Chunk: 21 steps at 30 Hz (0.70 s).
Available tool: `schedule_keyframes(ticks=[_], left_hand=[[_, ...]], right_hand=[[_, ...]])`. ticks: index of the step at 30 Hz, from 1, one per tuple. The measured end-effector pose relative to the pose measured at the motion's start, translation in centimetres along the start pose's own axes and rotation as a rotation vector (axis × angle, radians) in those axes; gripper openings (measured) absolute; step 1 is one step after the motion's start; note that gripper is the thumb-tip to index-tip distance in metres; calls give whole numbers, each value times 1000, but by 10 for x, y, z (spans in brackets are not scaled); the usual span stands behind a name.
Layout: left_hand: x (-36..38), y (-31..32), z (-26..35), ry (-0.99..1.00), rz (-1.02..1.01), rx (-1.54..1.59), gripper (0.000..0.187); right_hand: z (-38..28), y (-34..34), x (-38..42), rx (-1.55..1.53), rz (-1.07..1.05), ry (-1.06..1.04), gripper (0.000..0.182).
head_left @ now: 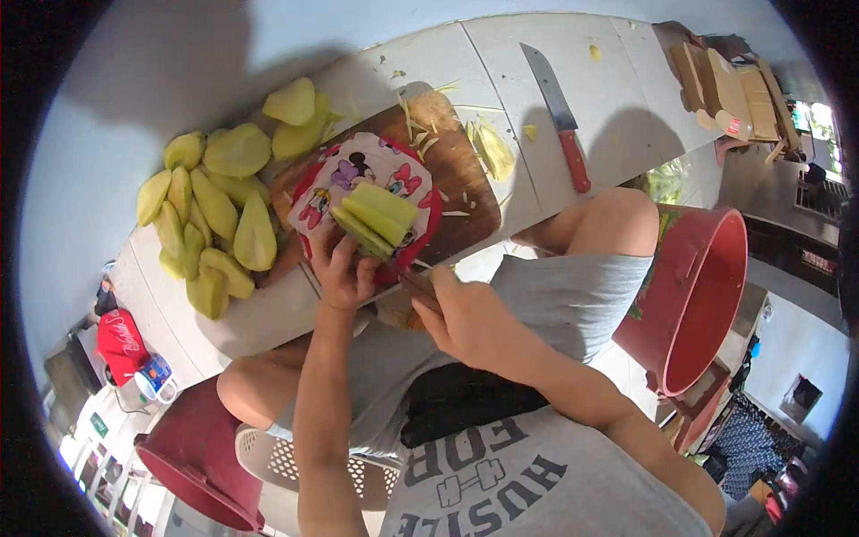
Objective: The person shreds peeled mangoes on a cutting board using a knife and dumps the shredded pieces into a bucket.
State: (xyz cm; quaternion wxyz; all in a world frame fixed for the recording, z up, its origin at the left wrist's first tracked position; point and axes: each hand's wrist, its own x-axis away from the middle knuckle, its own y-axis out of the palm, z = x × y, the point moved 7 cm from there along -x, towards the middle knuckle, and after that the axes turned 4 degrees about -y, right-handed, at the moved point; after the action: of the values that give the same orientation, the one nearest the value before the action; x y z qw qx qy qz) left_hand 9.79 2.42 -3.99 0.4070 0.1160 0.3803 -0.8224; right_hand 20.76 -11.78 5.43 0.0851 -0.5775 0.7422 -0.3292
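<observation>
My left hand (343, 273) is closed around the near end of a peeled pale-green fruit piece (380, 215), which looks like unripe mango and has a lengthwise cut. That piece lies over a round, red-rimmed, cartoon-printed plate (327, 170). Beneath the plate is a wooden cutting board (470, 179) with pale shavings on it. My right hand (465, 318) grips the brown handle (419, 291) of a tool just below the plate; its working end is not clear. Several peeled fruit pieces (215, 210) are heaped left of the board.
A large red-handled knife (559, 116) lies on the white tiled surface (483, 72), right of a fruit scrap (492, 150). Red tubs stand at the right (689, 304) and lower left (201, 456). Cardboard (725, 85) sits at the far right, a mug (157, 378) at the left.
</observation>
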Motion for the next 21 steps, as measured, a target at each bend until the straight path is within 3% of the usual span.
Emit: schedule_keyframes(ticks=[6,9,14,21], left_hand=[[-9,-4,11,-4,-15,-6,37],[-4,-1,5,6,20,-14,36],[-3,-2,1,-7,55,56,36],[-1,0,-1,12,43,11,37]], right_hand=[[30,33,-19,99,-6,74,30],[20,23,-13,42,14,-1,30],[-21,-18,16,-3,-25,50,29],[-17,-7,20,16,18,24,30]])
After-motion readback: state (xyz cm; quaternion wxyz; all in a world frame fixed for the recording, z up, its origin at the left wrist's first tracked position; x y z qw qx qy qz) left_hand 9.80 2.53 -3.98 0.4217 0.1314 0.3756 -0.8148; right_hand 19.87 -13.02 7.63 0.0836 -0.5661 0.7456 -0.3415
